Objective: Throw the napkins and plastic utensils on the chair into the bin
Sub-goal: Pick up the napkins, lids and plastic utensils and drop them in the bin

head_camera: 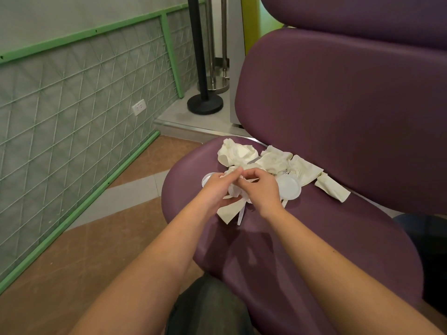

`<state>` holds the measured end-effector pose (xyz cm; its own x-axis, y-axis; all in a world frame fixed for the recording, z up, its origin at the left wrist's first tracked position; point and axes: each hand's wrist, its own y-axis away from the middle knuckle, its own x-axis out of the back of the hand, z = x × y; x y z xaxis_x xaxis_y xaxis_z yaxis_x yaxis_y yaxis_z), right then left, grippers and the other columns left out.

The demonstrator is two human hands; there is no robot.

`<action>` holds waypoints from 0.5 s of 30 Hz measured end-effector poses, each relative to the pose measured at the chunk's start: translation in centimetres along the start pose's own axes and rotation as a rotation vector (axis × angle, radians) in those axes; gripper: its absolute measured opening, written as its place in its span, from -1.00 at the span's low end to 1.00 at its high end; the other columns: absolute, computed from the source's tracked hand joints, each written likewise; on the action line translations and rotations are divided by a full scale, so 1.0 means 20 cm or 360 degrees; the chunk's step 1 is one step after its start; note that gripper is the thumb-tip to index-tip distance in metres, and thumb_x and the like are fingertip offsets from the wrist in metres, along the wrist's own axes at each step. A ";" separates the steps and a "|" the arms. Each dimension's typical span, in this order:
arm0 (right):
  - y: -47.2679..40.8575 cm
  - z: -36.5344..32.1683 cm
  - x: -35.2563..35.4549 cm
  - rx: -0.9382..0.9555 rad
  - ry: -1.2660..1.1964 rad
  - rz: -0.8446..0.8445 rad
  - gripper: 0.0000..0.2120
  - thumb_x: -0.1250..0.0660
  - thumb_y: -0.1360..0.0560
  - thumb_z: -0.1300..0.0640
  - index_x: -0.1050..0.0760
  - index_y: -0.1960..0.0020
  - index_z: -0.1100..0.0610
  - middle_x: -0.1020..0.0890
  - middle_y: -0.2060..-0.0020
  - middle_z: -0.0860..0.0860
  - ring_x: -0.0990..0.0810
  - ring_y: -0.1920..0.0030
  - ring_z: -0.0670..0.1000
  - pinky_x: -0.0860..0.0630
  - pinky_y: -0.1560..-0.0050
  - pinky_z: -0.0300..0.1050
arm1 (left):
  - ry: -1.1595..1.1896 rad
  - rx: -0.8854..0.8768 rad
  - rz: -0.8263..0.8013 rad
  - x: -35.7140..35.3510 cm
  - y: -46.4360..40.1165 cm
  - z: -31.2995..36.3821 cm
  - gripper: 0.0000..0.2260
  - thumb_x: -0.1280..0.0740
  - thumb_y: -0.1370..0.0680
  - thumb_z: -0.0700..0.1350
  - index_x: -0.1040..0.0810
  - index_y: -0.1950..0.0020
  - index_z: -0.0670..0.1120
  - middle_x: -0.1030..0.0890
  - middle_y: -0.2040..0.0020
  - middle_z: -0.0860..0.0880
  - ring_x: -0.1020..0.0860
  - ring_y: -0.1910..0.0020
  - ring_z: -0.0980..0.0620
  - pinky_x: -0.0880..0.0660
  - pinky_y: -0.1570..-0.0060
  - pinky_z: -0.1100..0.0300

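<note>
Purple padded chair (326, 228) beside a green-framed mesh wall panel (79, 97); brown tiled floor (72, 274). On the seat: crumpled white napkins (273, 160), white plastic utensils (240, 215), round plastic lids (289, 187), all heaped together. My left hand (217, 187) and my right hand (262, 187) meet over the heap, fingers curled, pinching napkins and utensils. Black post base (205, 102) stands behind the chair.

Support: purple padded chair seat (326, 238) in front of me.
Far part of seat: crumpled white napkins (244, 153), touching each other in one heap.
Beside the heap: round white plastic lid (289, 187).
Near edge of heap: clear plastic utensils (241, 215), partly hidden.
</note>
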<state>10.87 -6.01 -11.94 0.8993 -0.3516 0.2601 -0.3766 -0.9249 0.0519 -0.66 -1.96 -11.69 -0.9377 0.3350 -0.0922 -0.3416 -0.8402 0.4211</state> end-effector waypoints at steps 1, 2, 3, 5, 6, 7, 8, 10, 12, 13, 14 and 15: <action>-0.03 -0.01 -0.01 -0.0043 0.0018 -0.0044 -0.96 -0.42 -0.43 0.17 -0.63 0.12 0.07 -0.65 0.20 -0.11 -0.58 0.16 -0.10 -0.47 0.12 -0.22 | 0.0009 0.0007 0.0037 0.02 -0.03 0.02 -0.61 -0.35 -0.56 0.09 -0.61 -0.18 -0.20 -0.68 -0.07 -0.14 -0.66 0.05 0.01 -0.61 0.05 0.15; -0.05 -0.01 -0.02 -0.0086 0.0041 -0.0094 -0.87 -0.37 -0.42 0.21 -0.66 0.09 0.06 -0.66 0.20 -0.10 -0.59 0.12 -0.07 -0.48 0.10 -0.20 | 0.0036 0.0017 0.0082 0.03 -0.05 0.03 -0.64 -0.34 -0.58 0.04 -0.60 -0.19 -0.23 -0.68 -0.05 -0.14 -0.65 0.10 0.01 -0.61 0.02 0.11; -0.09 -0.02 -0.02 -0.0129 0.0057 -0.0145 -0.79 -0.32 -0.41 0.24 -0.68 0.06 0.06 -0.67 0.19 -0.08 -0.59 0.10 -0.06 -0.48 0.09 -0.19 | 0.0063 0.0023 0.0137 0.05 -0.09 0.05 -0.65 -0.33 -0.59 0.00 -0.57 -0.21 -0.25 -0.67 -0.03 -0.15 -0.64 0.13 0.00 -0.61 -0.01 0.07; -0.17 -0.04 -0.04 -0.0179 0.0081 -0.0181 -0.72 -0.24 -0.41 0.27 -0.67 0.04 0.04 -0.68 0.16 -0.06 -0.61 0.06 -0.02 -0.52 0.05 -0.15 | 0.0113 0.0020 0.0262 0.08 -0.15 0.08 -0.63 -0.36 -0.58 -0.05 -0.49 -0.29 -0.26 -0.66 -0.04 -0.17 -0.64 0.16 -0.06 -0.62 0.02 0.03; -0.21 -0.04 -0.05 -0.0185 0.0115 -0.0153 -0.71 -0.22 -0.42 0.26 -0.66 0.08 0.00 -0.67 0.14 -0.08 -0.61 0.02 0.00 -0.53 -0.01 -0.10 | 0.0158 0.0014 0.0329 0.10 -0.18 0.09 -0.59 -0.38 -0.57 -0.07 -0.42 -0.33 -0.24 -0.63 -0.09 -0.18 -0.65 0.15 -0.09 -0.63 0.08 0.03; -0.26 -0.04 -0.06 -0.0176 0.0187 -0.0110 -0.71 -0.19 -0.44 0.25 -0.63 0.13 -0.04 -0.66 0.13 -0.11 -0.60 -0.02 0.01 -0.53 -0.08 -0.05 | 0.0198 -0.0002 0.0379 0.11 -0.21 0.10 -0.57 -0.38 -0.57 -0.10 -0.35 -0.37 -0.20 -0.59 -0.16 -0.17 -0.65 0.09 -0.10 -0.63 0.10 0.04; -0.30 -0.04 -0.07 -0.0147 0.0306 -0.0066 -0.71 -0.18 -0.45 0.23 -0.60 0.17 -0.08 -0.64 0.11 -0.14 -0.58 -0.06 0.01 -0.50 -0.14 -0.02 | 0.0212 -0.0033 0.0411 0.11 -0.23 0.12 -0.58 -0.35 -0.59 -0.14 -0.30 -0.39 -0.11 -0.53 -0.22 -0.13 -0.63 0.02 -0.10 -0.62 0.12 0.05; -0.38 -0.03 -0.09 -0.0066 0.0602 0.0024 -0.71 -0.17 -0.46 0.22 -0.55 0.18 -0.12 -0.64 0.04 -0.13 -0.54 -0.12 0.04 -0.42 -0.22 0.02 | 0.0161 -0.0089 0.0405 0.12 -0.27 0.14 -0.62 -0.24 -0.64 -0.21 -0.31 -0.43 0.01 -0.46 -0.27 -0.09 -0.57 -0.03 -0.06 -0.57 0.21 0.14; -0.47 -0.01 -0.11 0.0035 0.0902 0.0046 -0.70 -0.18 -0.47 0.23 -0.56 0.01 -0.12 -0.61 -0.09 -0.08 -0.46 -0.21 0.05 -0.30 -0.23 -0.05 | 0.0108 -0.0111 0.0376 0.13 -0.31 0.15 -0.70 -0.13 -0.63 -0.29 -0.49 -0.22 0.03 -0.50 -0.22 -0.13 -0.53 0.11 -0.02 -0.46 0.34 0.22; -0.50 0.00 -0.12 0.0084 0.1047 0.0034 -0.67 -0.19 -0.48 0.23 -0.55 -0.10 -0.10 -0.58 -0.16 -0.06 -0.41 -0.25 0.06 -0.24 -0.22 -0.04 | 0.0077 -0.0101 0.0409 0.14 -0.34 0.15 -0.65 -0.08 -0.60 -0.34 -0.53 -0.09 0.04 -0.53 -0.16 -0.15 -0.49 0.19 0.00 -0.41 0.39 0.24; -0.53 0.01 -0.13 0.0125 0.1181 0.0008 -0.62 -0.20 -0.48 0.22 -0.51 -0.20 -0.10 -0.54 -0.22 -0.04 -0.37 -0.28 0.07 -0.21 -0.23 -0.03 | 0.0051 -0.0082 0.0456 0.15 -0.35 0.15 -0.62 -0.04 -0.57 -0.36 -0.53 -0.01 0.05 -0.54 -0.09 -0.16 -0.47 0.24 0.00 -0.38 0.42 0.24; -0.55 0.02 -0.14 0.0160 0.1303 -0.0021 -0.57 -0.20 -0.48 0.21 -0.46 -0.29 -0.11 -0.50 -0.26 -0.02 -0.34 -0.30 0.09 -0.19 -0.25 -0.01 | 0.0034 -0.0072 0.0506 0.15 -0.36 0.16 -0.62 -0.01 -0.55 -0.37 -0.51 0.01 0.03 -0.54 -0.03 -0.15 -0.46 0.27 0.00 -0.36 0.44 0.25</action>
<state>12.60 5.17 -13.63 0.4424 -0.1598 0.8825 -0.3102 -0.9505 -0.0166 -0.78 6.54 -12.11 -0.9989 0.0441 0.0181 -0.0335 -0.9196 0.3913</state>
